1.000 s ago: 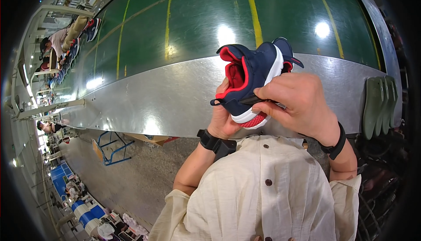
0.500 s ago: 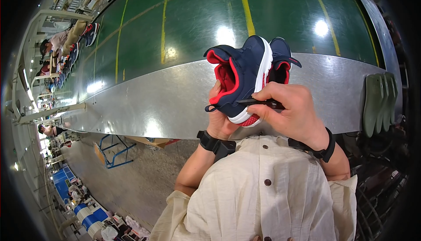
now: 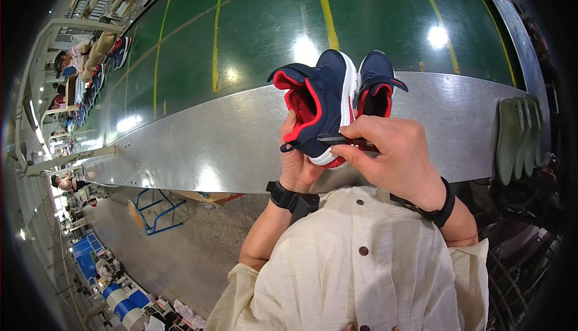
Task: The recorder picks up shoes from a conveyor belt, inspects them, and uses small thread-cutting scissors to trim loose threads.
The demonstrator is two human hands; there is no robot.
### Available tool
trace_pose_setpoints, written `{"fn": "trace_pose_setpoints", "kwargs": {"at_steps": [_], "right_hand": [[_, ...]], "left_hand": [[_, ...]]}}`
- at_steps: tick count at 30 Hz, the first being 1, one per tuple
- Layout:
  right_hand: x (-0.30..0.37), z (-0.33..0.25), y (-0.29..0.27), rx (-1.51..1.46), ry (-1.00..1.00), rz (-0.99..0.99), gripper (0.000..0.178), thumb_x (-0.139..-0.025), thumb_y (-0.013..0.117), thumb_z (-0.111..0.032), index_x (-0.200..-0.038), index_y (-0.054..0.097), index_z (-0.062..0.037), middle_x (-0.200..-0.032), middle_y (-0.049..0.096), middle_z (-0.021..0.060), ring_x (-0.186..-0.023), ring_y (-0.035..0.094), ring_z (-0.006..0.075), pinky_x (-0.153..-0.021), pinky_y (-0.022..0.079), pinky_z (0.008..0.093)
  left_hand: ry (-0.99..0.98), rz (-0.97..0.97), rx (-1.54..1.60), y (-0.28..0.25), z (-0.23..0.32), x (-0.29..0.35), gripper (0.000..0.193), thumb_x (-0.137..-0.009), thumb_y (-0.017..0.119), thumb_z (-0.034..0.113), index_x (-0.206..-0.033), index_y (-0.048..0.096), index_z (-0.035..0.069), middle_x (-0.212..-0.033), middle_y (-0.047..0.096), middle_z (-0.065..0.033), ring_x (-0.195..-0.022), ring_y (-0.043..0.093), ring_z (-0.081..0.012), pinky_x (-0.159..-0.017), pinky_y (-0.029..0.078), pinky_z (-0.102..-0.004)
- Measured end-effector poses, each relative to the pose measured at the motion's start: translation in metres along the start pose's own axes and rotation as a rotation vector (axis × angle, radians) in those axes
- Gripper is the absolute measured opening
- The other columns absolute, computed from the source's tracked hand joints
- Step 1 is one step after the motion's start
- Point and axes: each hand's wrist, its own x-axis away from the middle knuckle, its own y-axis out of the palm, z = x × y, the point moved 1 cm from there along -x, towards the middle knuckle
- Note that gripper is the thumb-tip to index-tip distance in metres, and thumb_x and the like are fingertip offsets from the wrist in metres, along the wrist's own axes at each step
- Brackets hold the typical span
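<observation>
A navy sneaker [image 3: 331, 87] with red lining and a white and red sole is held over the table's near edge, tilted with its opening toward the left. My left hand [image 3: 296, 167] grips it at the heel, thumb at the collar; its other fingers are hidden underneath. Between thumb and forefinger of my right hand [image 3: 400, 153] is a slim dark pointed tool [image 3: 329, 138], whose tip lies against the shoe's side near the heel. The exact kind of tool cannot be made out. A matching sneaker [image 3: 377, 68] stands just right of the held one, partly behind my right hand.
The metal table edge [image 3: 174, 141] borders a green conveyor belt [image 3: 265, 42] with yellow lines. At the right stand several olive-green sole-shaped pieces [image 3: 519, 138]. More sneakers [image 3: 120, 53] and people line the far left. A blue-framed stand [image 3: 158, 213] is on the floor.
The held sneaker has turned slightly, showing less of its sole at the heel. More of the tool's tip shows against the shoe. The whole view has shifted a little.
</observation>
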Motion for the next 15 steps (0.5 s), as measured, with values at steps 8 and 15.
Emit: {"fn": "trace_pose_setpoints", "kwargs": {"at_steps": [8,15], "right_hand": [[0.010,0.022,0.021,-0.721,0.453,-0.031,0.018,-0.079,0.068,-0.020,-0.080,0.058,-0.0049,-0.058,0.053,-0.0013,-0.052,0.050,0.0045,-0.048,0.037,0.0214],[0.050,0.087,0.000,-0.472,0.573,0.343,0.029,-0.077,0.071,-0.022,-0.089,0.054,-0.0025,-0.061,0.048,-0.0020,-0.053,0.042,0.0054,-0.051,0.036,0.0208]], "left_hand": [[0.178,0.134,-0.213,0.005,0.000,-0.005,0.054,-0.085,0.051,0.040,-0.126,0.041,0.007,-0.120,0.053,-0.0107,-0.109,0.053,-0.0245,-0.096,0.042,-0.0379],[0.215,0.315,-0.700,-0.038,0.011,-0.028,0.068,-0.082,0.058,0.026,-0.136,0.025,0.001,-0.124,0.045,-0.0153,-0.108,0.051,-0.0224,-0.092,0.043,-0.0343]]}}
